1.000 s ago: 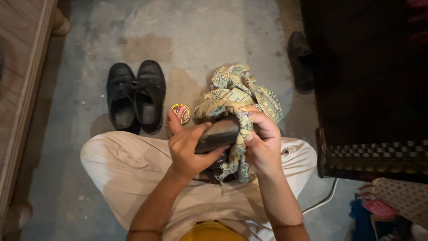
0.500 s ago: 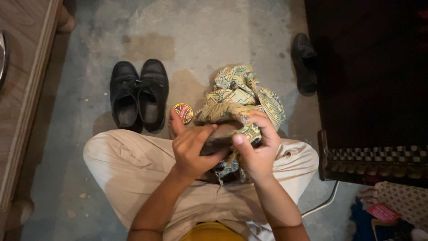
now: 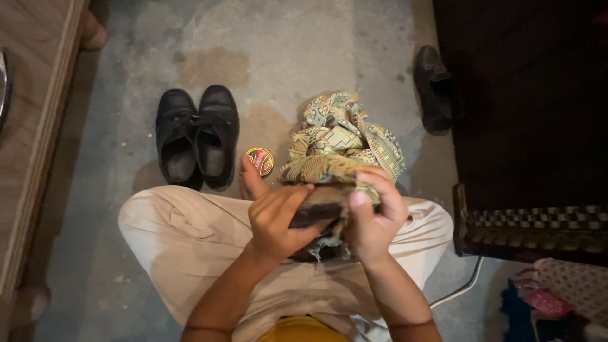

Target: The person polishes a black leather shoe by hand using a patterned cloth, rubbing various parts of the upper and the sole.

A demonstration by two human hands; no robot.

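Patterned cloth (image 3: pixel 342 142) bunched tighter over the shoe (image 3: pixel 316 212) (right hand (image 3: pixel 373 218) shifted inward).

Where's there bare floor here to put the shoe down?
Open concrete floor lies beyond the pair of black shoes and the patterned cloth. A strip runs between the pair and the wooden board. It is crowded around the round tin, between shoes, cloth and both hands.

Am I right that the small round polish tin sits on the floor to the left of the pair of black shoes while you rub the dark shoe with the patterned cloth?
Not quite: the head view shows the round polish tin to the right of the pair of black shoes, not the left. The rest holds: the left hand grips the dark shoe while the right hand works the patterned cloth over it.
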